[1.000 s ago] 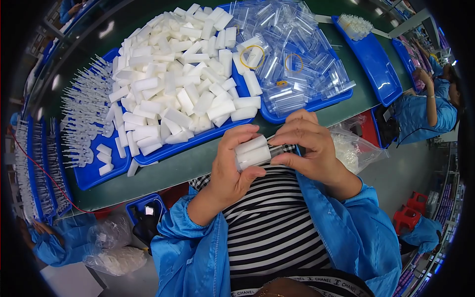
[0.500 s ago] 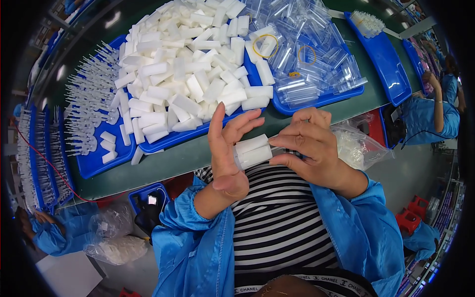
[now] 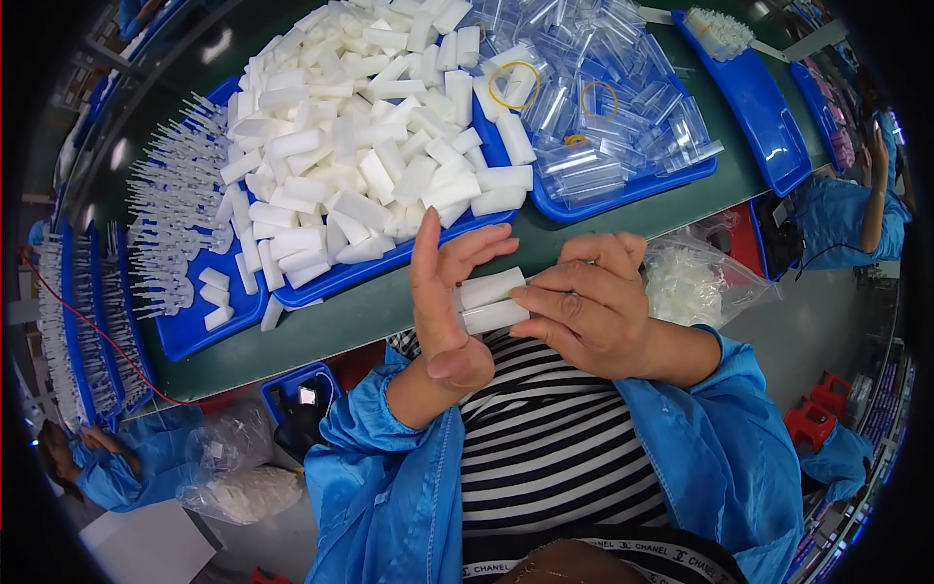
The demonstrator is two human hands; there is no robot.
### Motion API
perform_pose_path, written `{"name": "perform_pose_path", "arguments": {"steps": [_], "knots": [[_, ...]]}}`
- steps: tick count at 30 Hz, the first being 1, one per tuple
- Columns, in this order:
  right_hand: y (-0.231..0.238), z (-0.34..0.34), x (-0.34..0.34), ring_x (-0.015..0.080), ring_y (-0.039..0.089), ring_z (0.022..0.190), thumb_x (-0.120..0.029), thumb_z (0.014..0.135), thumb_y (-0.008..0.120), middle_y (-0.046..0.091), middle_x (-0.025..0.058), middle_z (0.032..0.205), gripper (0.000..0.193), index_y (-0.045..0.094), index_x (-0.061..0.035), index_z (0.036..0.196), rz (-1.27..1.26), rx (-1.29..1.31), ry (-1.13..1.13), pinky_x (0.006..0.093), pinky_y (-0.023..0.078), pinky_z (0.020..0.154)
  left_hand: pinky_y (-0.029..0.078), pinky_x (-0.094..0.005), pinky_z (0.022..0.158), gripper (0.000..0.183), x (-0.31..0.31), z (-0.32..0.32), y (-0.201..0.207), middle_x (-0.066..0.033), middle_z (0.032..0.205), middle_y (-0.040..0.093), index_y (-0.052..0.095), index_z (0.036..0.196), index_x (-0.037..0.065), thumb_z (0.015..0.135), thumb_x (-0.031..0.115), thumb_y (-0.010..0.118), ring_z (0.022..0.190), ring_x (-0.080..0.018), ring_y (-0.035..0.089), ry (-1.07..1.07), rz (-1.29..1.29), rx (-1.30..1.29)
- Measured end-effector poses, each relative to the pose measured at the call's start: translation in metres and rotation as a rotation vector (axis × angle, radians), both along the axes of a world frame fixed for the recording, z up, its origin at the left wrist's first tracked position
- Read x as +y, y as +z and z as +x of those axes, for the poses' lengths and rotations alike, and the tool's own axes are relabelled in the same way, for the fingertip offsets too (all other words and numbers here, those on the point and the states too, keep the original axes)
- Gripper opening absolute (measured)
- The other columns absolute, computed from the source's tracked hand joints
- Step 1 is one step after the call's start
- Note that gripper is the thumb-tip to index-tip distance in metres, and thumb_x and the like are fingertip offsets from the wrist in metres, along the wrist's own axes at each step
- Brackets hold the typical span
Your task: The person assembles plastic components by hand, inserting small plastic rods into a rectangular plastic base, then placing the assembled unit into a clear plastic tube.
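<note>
Two white foam-like blocks (image 3: 489,288) lie side by side between my hands, above the table's near edge. Their left ends rest against the palm of my left hand (image 3: 449,302), whose fingers are stretched out and apart. My right hand (image 3: 593,302) pinches the blocks at their right end, with thumb and fingertips pressed there. A clear edge shows along the left end of the blocks; whether a plastic sleeve surrounds them I cannot tell. Beyond my hands, a large heap of similar white blocks (image 3: 355,146) fills a blue tray (image 3: 389,261).
Right of the heap, a blue tray (image 3: 632,200) holds clear plastic sleeves (image 3: 593,127) and yellow rubber bands (image 3: 514,86). White thin-tipped parts (image 3: 180,195) stand in rows at left. A long blue tray (image 3: 773,146) is at far right. Co-workers in blue sit at both sides.
My right hand's fingers have moved left onto the right end of the blocks, closing the small gap. My left hand stays nearly in place. The view has shifted slightly.
</note>
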State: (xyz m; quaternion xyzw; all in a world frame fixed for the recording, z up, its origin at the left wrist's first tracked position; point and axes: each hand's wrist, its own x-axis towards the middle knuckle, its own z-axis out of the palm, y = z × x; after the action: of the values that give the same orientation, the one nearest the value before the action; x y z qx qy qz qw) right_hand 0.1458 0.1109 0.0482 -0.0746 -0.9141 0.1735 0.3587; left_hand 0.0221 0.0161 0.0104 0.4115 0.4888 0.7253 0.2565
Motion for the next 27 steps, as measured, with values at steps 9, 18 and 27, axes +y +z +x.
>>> {"name": "perform_pose_path", "arguments": {"steps": [9,18,27], "knots": [[0.003,0.002,0.023,0.016,0.05,0.079,-0.03,0.058,0.077,0.063,-0.0058,0.087,0.033,0.07,-0.014,0.087,0.188,0.116,0.04,0.0322,0.029,0.072,0.037,-0.0326,0.095,0.049,-0.008,-0.024,0.021,-0.017,0.118,0.053,0.045,0.123,-0.005,0.087,0.025,0.057,0.107,-0.0249,0.052,-0.195,-0.084,0.071],[0.007,0.006,0.025,0.0191,0.054,0.086,-0.019,0.069,0.076,0.063,0.0006,0.086,0.029,0.065,-0.012,0.095,-0.302,0.02,-0.015,0.0312,0.031,0.077,0.042,-0.0318,0.089,0.032,-0.006,-0.014,0.013,-0.0148,0.114,0.054,0.054,0.112,0.0,0.083,0.008,0.064,0.104,-0.0223,0.052,-0.193,-0.139,0.022],[0.006,0.008,0.025,0.0195,0.056,0.084,-0.005,0.07,0.072,0.068,0.0017,0.087,0.019,0.068,-0.0095,0.088,-0.342,0.021,-0.001,0.0287,0.036,0.077,0.042,-0.0321,0.088,0.032,-0.001,-0.005,0.01,-0.0153,0.113,0.055,0.052,0.11,0.001,0.081,0.004,0.064,0.102,-0.0228,0.054,-0.146,-0.205,-0.013]]}}
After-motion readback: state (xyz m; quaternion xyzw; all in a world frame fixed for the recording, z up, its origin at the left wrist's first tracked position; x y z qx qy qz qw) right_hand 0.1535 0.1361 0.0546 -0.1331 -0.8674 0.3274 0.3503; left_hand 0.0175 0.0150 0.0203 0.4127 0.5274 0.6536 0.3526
